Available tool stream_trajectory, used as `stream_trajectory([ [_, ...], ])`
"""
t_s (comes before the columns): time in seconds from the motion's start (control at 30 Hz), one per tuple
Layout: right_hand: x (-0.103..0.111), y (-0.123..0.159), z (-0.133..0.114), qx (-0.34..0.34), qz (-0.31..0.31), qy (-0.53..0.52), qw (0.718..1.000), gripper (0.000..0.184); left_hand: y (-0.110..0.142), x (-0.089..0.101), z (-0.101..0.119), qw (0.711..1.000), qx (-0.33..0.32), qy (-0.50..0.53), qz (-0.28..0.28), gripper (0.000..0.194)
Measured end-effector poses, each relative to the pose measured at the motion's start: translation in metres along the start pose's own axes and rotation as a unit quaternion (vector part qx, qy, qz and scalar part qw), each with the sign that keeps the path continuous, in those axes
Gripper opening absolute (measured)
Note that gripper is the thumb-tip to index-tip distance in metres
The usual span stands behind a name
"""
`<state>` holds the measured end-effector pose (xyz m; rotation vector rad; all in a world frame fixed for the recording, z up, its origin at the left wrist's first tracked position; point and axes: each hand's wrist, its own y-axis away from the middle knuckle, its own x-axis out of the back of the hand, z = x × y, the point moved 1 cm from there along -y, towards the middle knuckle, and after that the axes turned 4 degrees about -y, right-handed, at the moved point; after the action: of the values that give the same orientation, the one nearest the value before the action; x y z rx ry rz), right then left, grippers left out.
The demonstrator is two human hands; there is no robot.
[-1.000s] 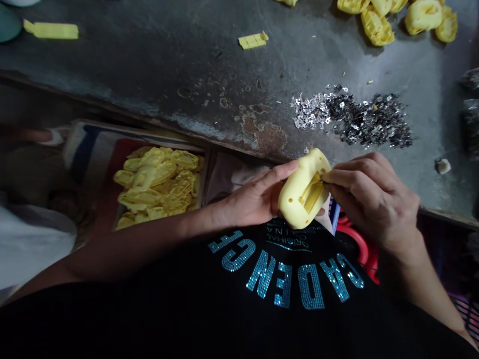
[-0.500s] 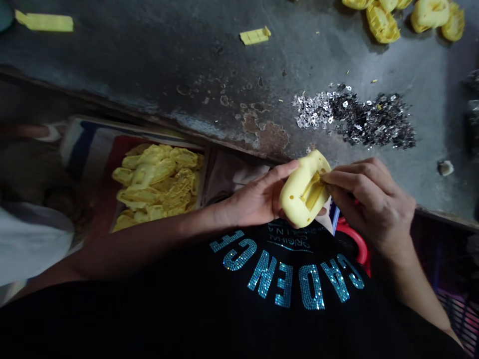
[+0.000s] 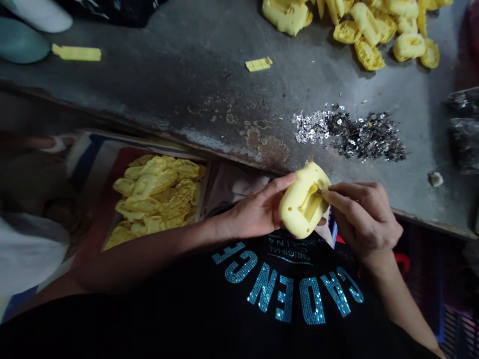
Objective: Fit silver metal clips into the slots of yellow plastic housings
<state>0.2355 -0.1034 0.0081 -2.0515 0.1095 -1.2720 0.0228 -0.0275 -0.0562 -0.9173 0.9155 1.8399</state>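
Observation:
My left hand point(image 3: 262, 207) grips a yellow plastic shell point(image 3: 294, 214), thumb on its upper edge and fingers beneath. The shell is rounded, with small holes near its rim and a long recessed opening facing up. At the upper end of that opening, my right hand point(image 3: 364, 214) pinches thumb and forefinger together. A tiny dark metal piece point(image 3: 319, 191) shows at those fingertips, partly hidden by them. On the bench just beyond the hands lies a heap of small shiny metal pieces point(image 3: 350, 132).
More yellow shells point(image 3: 368, 25) are piled at the bench's far right. Yellow strips point(image 3: 258, 65) lie on the grey bench point(image 3: 168, 65). Below its edge, a box holds many yellow shells point(image 3: 160, 192). Clear bags of metal parts point(image 3: 466, 134) sit at the right. Another person's white clothing point(image 3: 30, 254) is at left.
The view has tilted up, showing more of the far bench. My right fingertips have shifted slightly at the opening, uncovering a little dark metal. My left hand keeps hold of the shell.

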Motion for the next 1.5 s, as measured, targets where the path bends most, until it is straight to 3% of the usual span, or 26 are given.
stream_trajectory([
  [0.23, 0.003, -0.002, 0.003, -0.012, -0.014, -0.052, 0.998, 0.038, 0.004, -0.007, 0.000, 1.000, -0.010, -0.020, 0.006, 0.072],
  [0.37, 0.011, -0.006, 0.016, -0.142, 0.005, -0.149, 0.979, 0.032, 0.006, -0.016, 0.003, 0.998, -0.043, -0.037, 0.036, 0.066],
  [0.43, 0.013, -0.010, 0.023, -0.187, -0.031, -0.213, 0.959, 0.036, 0.008, -0.021, 0.005, 0.994, -0.061, -0.046, 0.076, 0.063],
  [0.53, 0.014, -0.019, 0.028, -0.193, -0.110, -0.273, 0.936, 0.052, 0.012, -0.029, 0.006, 0.987, -0.085, -0.068, 0.121, 0.062],
  [0.6, 0.012, -0.023, 0.027, -0.188, -0.128, -0.276, 0.934, 0.055, 0.014, -0.032, 0.005, 0.984, -0.098, -0.080, 0.122, 0.058],
  [0.7, 0.008, -0.023, 0.020, -0.174, -0.104, -0.252, 0.946, 0.054, 0.019, -0.032, 0.005, 0.984, -0.118, -0.087, 0.096, 0.047],
  [0.83, -0.002, -0.009, 0.009, -0.177, -0.013, -0.229, 0.957, 0.058, 0.032, -0.026, 0.006, 0.979, -0.102, -0.161, 0.067, 0.050],
  [0.93, -0.009, 0.003, 0.003, -0.175, 0.043, -0.202, 0.963, 0.062, 0.041, -0.021, 0.009, 0.964, -0.054, -0.241, 0.096, 0.055],
  [1.03, -0.015, 0.012, 0.001, -0.174, 0.080, -0.159, 0.969, 0.063, 0.041, -0.019, 0.014, 0.939, -0.059, -0.315, 0.122, 0.051],
  [1.13, -0.019, 0.017, 0.004, -0.188, 0.087, -0.140, 0.968, 0.063, 0.032, -0.015, 0.019, 0.920, -0.083, -0.364, 0.121, 0.041],
  [1.33, -0.023, 0.010, 0.015, -0.209, 0.042, -0.169, 0.962, 0.062, 0.014, 0.000, 0.027, 0.966, -0.038, -0.239, 0.089, 0.059],
  [1.5, -0.029, -0.002, 0.020, -0.209, 0.023, -0.181, 0.961, 0.062, 0.015, 0.004, 0.037, 0.967, -0.007, -0.238, 0.088, 0.046],
])
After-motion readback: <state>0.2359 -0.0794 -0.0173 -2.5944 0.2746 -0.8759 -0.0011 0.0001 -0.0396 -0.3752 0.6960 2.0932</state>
